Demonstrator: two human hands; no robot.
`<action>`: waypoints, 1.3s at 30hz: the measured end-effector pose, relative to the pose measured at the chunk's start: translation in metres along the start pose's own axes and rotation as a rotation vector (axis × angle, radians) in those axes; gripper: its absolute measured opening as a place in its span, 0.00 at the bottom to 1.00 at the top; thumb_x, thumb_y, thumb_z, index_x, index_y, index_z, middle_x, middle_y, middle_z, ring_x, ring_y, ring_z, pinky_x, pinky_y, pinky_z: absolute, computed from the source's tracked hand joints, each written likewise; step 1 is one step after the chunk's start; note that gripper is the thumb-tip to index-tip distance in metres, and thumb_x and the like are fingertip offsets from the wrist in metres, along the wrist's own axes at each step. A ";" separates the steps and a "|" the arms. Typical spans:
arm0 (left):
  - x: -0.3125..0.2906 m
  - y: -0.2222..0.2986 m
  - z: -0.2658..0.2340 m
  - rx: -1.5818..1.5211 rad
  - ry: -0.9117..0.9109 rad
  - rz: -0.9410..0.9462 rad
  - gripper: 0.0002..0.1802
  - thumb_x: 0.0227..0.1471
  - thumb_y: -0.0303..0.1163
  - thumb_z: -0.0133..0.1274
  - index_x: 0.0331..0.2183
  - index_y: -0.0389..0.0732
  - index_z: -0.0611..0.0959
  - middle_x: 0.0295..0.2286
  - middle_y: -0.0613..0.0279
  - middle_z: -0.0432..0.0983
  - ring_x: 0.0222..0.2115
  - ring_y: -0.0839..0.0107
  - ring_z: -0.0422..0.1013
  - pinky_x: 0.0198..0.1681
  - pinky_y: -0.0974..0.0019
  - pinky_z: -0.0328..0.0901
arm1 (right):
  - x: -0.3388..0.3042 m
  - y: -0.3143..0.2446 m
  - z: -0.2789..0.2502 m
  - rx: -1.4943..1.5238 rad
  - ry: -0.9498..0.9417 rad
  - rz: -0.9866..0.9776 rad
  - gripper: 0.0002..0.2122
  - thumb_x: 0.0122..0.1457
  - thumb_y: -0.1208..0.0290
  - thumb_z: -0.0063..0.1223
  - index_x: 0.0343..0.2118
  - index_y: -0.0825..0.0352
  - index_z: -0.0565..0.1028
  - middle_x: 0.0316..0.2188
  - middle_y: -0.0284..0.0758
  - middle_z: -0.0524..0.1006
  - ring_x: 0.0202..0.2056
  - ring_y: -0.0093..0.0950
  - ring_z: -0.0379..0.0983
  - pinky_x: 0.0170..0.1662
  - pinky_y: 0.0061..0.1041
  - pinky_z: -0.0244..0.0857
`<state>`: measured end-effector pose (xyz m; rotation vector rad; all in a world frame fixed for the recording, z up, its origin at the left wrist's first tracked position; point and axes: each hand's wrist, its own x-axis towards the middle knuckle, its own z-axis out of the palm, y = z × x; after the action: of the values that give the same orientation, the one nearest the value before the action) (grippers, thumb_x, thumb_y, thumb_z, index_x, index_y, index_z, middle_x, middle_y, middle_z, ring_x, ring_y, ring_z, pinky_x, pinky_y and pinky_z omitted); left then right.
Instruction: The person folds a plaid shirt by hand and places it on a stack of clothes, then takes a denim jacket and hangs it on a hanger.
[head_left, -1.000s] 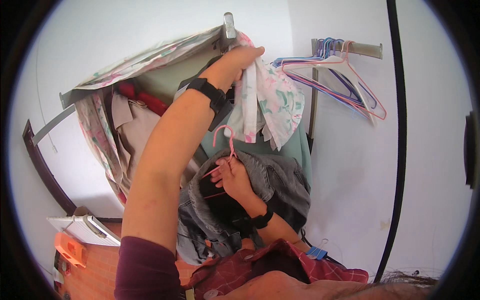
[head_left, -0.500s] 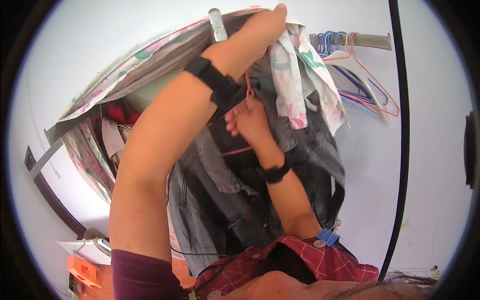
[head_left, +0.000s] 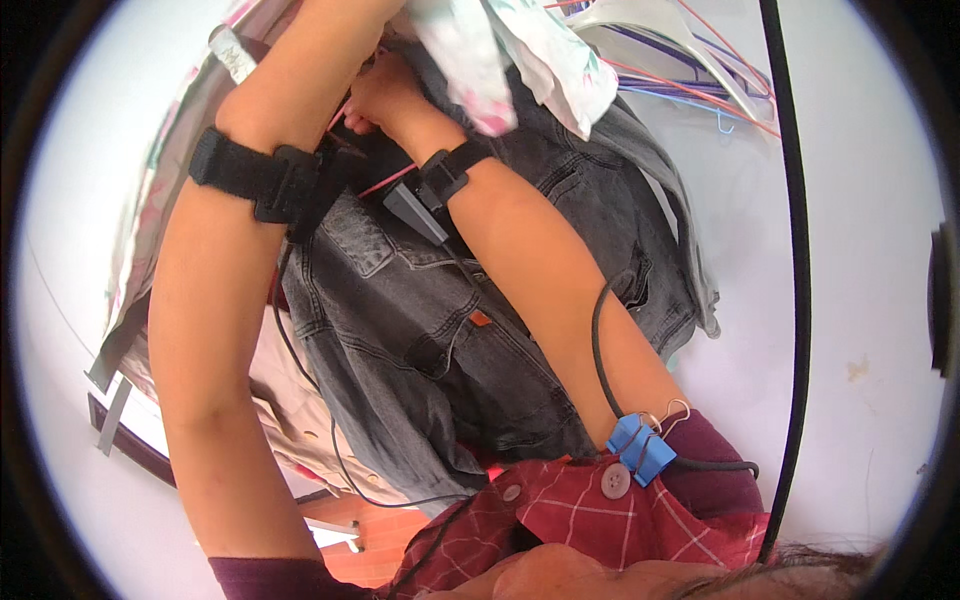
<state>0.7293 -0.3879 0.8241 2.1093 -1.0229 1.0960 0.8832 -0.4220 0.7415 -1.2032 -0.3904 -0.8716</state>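
A faded black denim jacket (head_left: pixel 430 320) hangs on a pink hanger (head_left: pixel 385 182), whose lower bar shows in the collar opening. My right hand (head_left: pixel 385 95) is at the top of the jacket, its fingers curled round the hanger's upper part; my left forearm partly covers them. The left arm reaches up across the upper left, and my left hand lies beyond the top edge. Near it, a white cloth with pink and green flowers (head_left: pixel 550 70) drapes over the jacket's shoulder. Each arm wears a black strap (head_left: pixel 250 175).
Several hangers (head_left: pixel 680 50), white, purple and pink, hang at the upper right. A metal bar end (head_left: pixel 232 55) pokes out beside the flowered cloth. Beige clothing (head_left: pixel 300 400) hangs left of the jacket. A black cord (head_left: pixel 795 250) runs down the right; thin cables cross my front.
The view has shifted, and the jacket fills more of it. Both arms reach farther up and left in the picture; my left hand, earlier at the cloth's edge, has left the frame.
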 end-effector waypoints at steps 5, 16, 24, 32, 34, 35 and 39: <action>0.010 0.009 -0.007 0.950 0.193 0.471 0.52 0.23 0.23 0.71 0.54 0.30 0.65 0.37 0.43 0.77 0.41 0.54 0.74 0.44 0.66 0.69 | 0.027 0.024 0.004 -0.715 0.054 -0.710 0.18 0.59 0.65 0.49 0.50 0.69 0.70 0.32 0.48 0.79 0.33 0.45 0.76 0.35 0.39 0.71; 0.005 0.030 -0.013 -1.162 -0.038 0.217 0.20 0.65 0.36 0.38 0.44 0.25 0.70 0.36 0.50 0.72 0.35 0.62 0.68 0.43 0.60 0.66 | -0.003 0.024 0.003 -0.917 -0.299 -0.561 0.10 0.46 0.69 0.55 0.32 0.67 0.80 0.27 0.44 0.80 0.34 0.41 0.78 0.50 0.39 0.62; -0.002 0.027 -0.079 -1.037 -0.779 0.158 0.19 0.65 0.35 0.35 0.45 0.26 0.69 0.39 0.47 0.71 0.38 0.61 0.69 0.48 0.62 0.65 | -0.024 0.002 0.022 -1.231 -0.589 -0.437 0.10 0.52 0.73 0.49 0.35 0.67 0.79 0.28 0.39 0.81 0.27 0.38 0.79 0.35 0.35 0.72; -0.074 0.039 -0.081 -0.642 -0.042 0.189 0.21 0.65 0.38 0.38 0.42 0.25 0.73 0.38 0.49 0.75 0.38 0.62 0.72 0.50 0.62 0.66 | -0.073 0.025 0.037 -1.102 -0.289 -0.447 0.15 0.59 0.67 0.42 0.29 0.73 0.79 0.32 0.50 0.79 0.37 0.48 0.76 0.42 0.44 0.69; -0.086 0.033 -0.068 -0.327 -0.084 0.075 0.23 0.65 0.39 0.39 0.43 0.25 0.74 0.38 0.48 0.77 0.38 0.60 0.74 0.49 0.62 0.68 | -0.087 0.031 0.032 -0.870 -0.247 -0.271 0.19 0.63 0.63 0.38 0.32 0.74 0.78 0.34 0.56 0.77 0.38 0.52 0.74 0.45 0.48 0.67; -0.083 0.020 -0.064 -0.062 -0.156 0.138 0.24 0.64 0.41 0.39 0.44 0.27 0.75 0.40 0.47 0.77 0.39 0.58 0.74 0.49 0.61 0.67 | -0.095 0.033 0.032 -0.846 -0.209 -0.179 0.17 0.63 0.64 0.39 0.34 0.73 0.78 0.33 0.54 0.77 0.37 0.50 0.75 0.46 0.46 0.67; -0.099 -0.035 -0.052 -0.028 -0.466 0.276 0.22 0.61 0.48 0.43 0.41 0.37 0.74 0.37 0.43 0.75 0.37 0.50 0.72 0.44 0.54 0.63 | -0.130 0.058 0.017 -0.450 -0.344 -0.075 0.12 0.61 0.68 0.44 0.33 0.71 0.77 0.30 0.49 0.77 0.35 0.44 0.76 0.42 0.40 0.68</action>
<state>0.6983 -0.2924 0.7634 2.3040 -1.5733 0.7084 0.8489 -0.3522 0.6208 -1.7754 -0.5357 -0.8411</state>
